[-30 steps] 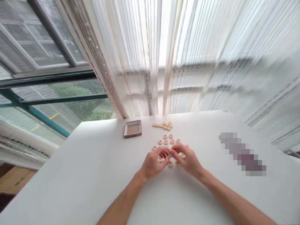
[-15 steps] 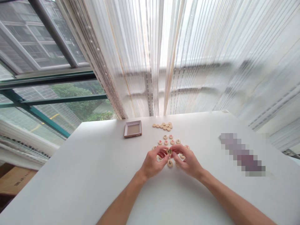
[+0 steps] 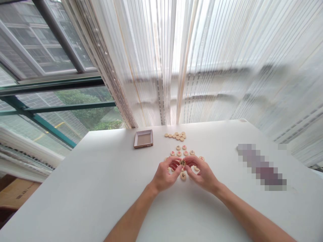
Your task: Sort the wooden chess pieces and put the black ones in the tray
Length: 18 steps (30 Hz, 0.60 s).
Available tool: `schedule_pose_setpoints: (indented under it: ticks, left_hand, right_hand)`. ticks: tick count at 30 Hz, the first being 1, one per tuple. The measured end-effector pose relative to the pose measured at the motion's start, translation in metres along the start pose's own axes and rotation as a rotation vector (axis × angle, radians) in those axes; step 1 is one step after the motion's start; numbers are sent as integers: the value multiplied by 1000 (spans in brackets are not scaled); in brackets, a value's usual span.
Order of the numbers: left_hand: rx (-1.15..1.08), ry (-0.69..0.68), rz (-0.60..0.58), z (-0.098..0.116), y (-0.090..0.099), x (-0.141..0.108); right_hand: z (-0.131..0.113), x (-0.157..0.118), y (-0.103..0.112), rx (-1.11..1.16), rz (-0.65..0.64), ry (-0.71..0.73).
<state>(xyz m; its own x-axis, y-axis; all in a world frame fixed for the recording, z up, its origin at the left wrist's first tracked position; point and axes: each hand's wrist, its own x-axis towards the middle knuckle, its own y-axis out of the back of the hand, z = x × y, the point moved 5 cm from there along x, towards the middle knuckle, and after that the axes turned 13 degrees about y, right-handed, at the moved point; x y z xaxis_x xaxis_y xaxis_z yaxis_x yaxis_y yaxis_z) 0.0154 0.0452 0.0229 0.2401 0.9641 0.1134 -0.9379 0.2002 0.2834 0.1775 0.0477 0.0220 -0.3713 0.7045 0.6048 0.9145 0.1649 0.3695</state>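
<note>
Between the fingertips of my left hand (image 3: 164,174) and my right hand (image 3: 203,173) is a round wooden piece (image 3: 182,163) with a black character facing me. Both hands grip it from the sides, just above the layout of pieces. Closer to me, a black-marked piece (image 3: 183,176) lies on the white table (image 3: 101,188). Beyond my fingers are rows of red- and black-marked pieces, among them a red one (image 3: 186,153) and a black one (image 3: 192,152). My hands partly cover several others.
An open shallow box (image 3: 143,146) stands at the table's back left. Right of it lies a cluster of blank-looking pieces (image 3: 178,138). A pixelated object (image 3: 262,166) is on the right. Striped curtains (image 3: 166,67) hang behind the table.
Both hands remain around the same piece. At the right hand's lower fingers, the edge of a piece seen before is now hidden. The view has shifted very slightly.
</note>
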Motion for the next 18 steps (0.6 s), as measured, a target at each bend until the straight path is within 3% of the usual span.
schedule_pose_setpoints:
  ticks: [18]
  left_hand:
    - [-64, 73, -21, -4, -1, 1]
  right_hand:
    - [-4, 0, 0, -47, -7, 23]
